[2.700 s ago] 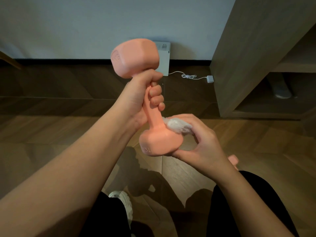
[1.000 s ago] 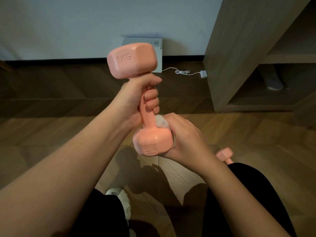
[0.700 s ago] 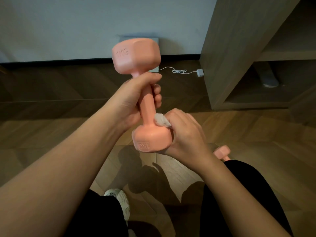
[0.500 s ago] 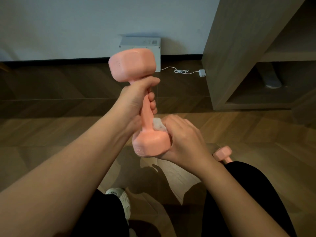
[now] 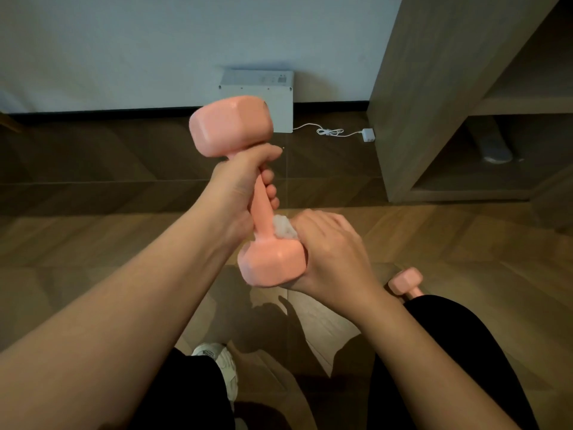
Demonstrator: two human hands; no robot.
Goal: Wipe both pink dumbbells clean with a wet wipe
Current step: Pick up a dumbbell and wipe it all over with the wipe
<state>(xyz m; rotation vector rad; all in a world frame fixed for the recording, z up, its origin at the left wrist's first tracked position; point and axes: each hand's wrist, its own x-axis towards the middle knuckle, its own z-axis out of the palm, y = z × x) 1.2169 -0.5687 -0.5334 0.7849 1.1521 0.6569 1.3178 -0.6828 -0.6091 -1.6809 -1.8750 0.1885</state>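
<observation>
I hold a pink dumbbell upright in front of me. My left hand grips its handle just under the upper head. My right hand wraps around the right side of the lower head and holds a bunched white wet wipe against the base of the handle. A second pink dumbbell lies on the wooden floor at the right, partly hidden behind my right knee.
A white box stands against the wall, with a white cable and plug trailing right. A wooden shelf unit rises at the right. My legs in black trousers and a white shoe are below.
The dumbbell has been turned in my left hand, so the 1KG marks no longer show. My right hand has rubbed the wipe around the lower head and the handle's base.
</observation>
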